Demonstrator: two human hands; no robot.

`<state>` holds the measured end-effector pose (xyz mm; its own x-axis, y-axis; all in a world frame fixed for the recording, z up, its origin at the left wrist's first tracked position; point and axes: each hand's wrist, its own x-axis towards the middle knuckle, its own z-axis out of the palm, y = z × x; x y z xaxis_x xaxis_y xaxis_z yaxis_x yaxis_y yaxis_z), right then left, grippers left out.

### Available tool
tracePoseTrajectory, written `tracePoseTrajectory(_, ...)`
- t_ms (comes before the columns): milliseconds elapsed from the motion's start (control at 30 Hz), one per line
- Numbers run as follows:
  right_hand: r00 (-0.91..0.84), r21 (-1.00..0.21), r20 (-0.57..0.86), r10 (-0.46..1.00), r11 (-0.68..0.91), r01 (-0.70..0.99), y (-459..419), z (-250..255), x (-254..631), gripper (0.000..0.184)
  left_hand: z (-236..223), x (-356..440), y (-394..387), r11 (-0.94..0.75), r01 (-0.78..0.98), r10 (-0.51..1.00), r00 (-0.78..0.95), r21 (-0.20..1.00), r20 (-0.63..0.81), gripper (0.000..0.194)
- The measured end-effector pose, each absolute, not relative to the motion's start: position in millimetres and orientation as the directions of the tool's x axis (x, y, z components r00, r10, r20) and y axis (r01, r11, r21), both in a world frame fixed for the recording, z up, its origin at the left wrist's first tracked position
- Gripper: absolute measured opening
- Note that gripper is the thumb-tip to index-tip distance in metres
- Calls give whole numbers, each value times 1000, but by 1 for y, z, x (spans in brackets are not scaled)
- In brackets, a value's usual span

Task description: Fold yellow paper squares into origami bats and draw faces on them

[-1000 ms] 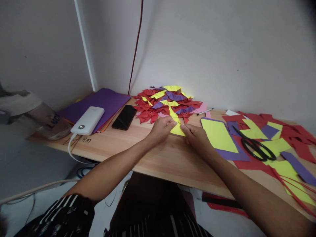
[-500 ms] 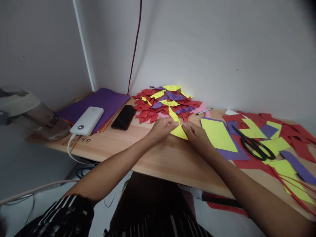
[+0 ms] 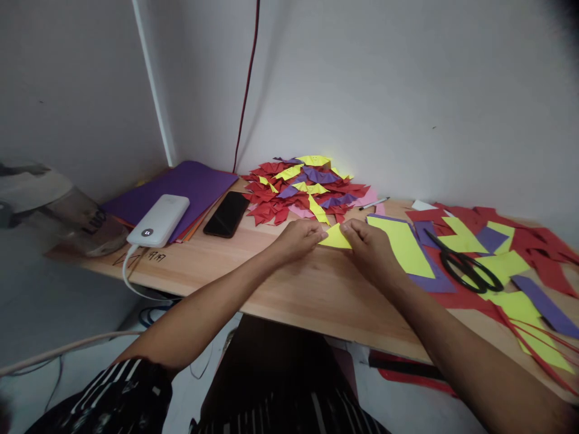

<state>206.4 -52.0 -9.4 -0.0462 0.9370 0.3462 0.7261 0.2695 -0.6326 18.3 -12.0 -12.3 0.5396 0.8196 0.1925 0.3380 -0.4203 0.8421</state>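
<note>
A grey wall rises behind the wooden table. On its left end there is a transparent container with a whitish top; it is blurred, so its content I cannot tell. At the back lies a heap of folded papers, red, yellow and purple. Black scissors rest on the cut papers at right. The small yellow paper is in front of the heap, pinched between left hand and right hand, thumbs pressed against fingers.
</note>
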Motion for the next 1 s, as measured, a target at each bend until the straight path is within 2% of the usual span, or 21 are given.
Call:
tracePoseTrajectory(133,-6,-637,353,936,245,731,-50,-8,211,36,-13,16,-12,-361,323,823,551,875,137,30)
tracePoseTrajectory(300,-11,-685,313,950,234,690,-53,-9,209,38,-8,13,-17,-373,301,792,596,878,132,33)
tracePoseTrajectory(433,-124,-684,273,954,283,672,-55,-11,201,38,-10,16,-15,-442,248,746,636,862,199,27)
tracePoseTrajectory(533,-134,-699,254,958,277,659,-56,-10,196,40,-14,16,-12,-470,238,743,626,850,236,26)
tracePoseTrajectory(767,-57,-742,232,971,214,636,-57,-6,204,42,-15,10,-7,-308,186,823,545,933,163,34)
tracePoseTrajectory(867,-36,-718,252,967,211,663,-58,-5,206,44,-14,9,-6,-306,188,825,542,933,161,33)
tracePoseTrajectory(1000,-152,-628,268,951,292,722,-57,-5,202,39,-14,12,-8,-411,250,801,558,877,216,29)
